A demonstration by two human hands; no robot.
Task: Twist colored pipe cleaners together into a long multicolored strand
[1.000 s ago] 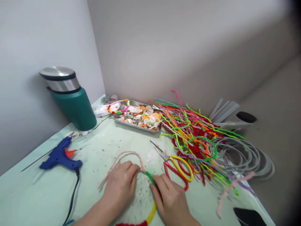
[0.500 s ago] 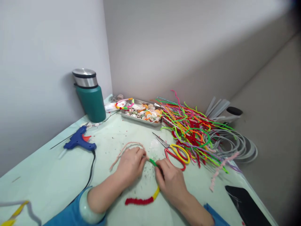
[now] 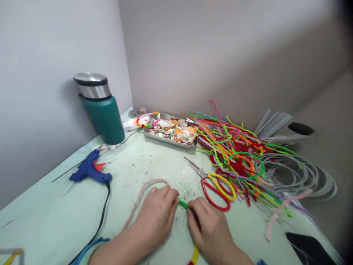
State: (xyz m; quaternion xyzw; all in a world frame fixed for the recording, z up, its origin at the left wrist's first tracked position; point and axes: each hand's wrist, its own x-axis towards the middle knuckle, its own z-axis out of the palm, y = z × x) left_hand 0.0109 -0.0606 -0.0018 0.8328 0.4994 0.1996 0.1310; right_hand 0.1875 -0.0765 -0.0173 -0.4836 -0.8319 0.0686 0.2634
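Note:
My left hand (image 3: 158, 217) and my right hand (image 3: 211, 230) rest close together on the pale green table (image 3: 55, 217), both with fingers pinched on a fuzzy wrapped hoop. A green stretch of the hoop (image 3: 182, 204) shows between the two hands. A yellow stretch (image 3: 194, 255) comes out below my right hand. A loose pink pipe cleaner (image 3: 143, 189) curls from my left fingers round to the left. Red-and-yellow scissors (image 3: 213, 182) lie just beyond my right hand, blades pointing up-left.
A blue glue gun (image 3: 89, 171) with a black cord lies left. A teal flask (image 3: 100, 108) stands by the wall. A metal tray (image 3: 172, 134) holds several shells. A heap of coloured pipe cleaners (image 3: 234, 154) and grey hoops (image 3: 298, 173) fills the right. A black object (image 3: 310, 248) lies bottom right.
The view has shifted closer and lower, so my forearms and sleeves are mostly out of frame. My hands keep the same pinch on the hoop, with the green stretch between them.

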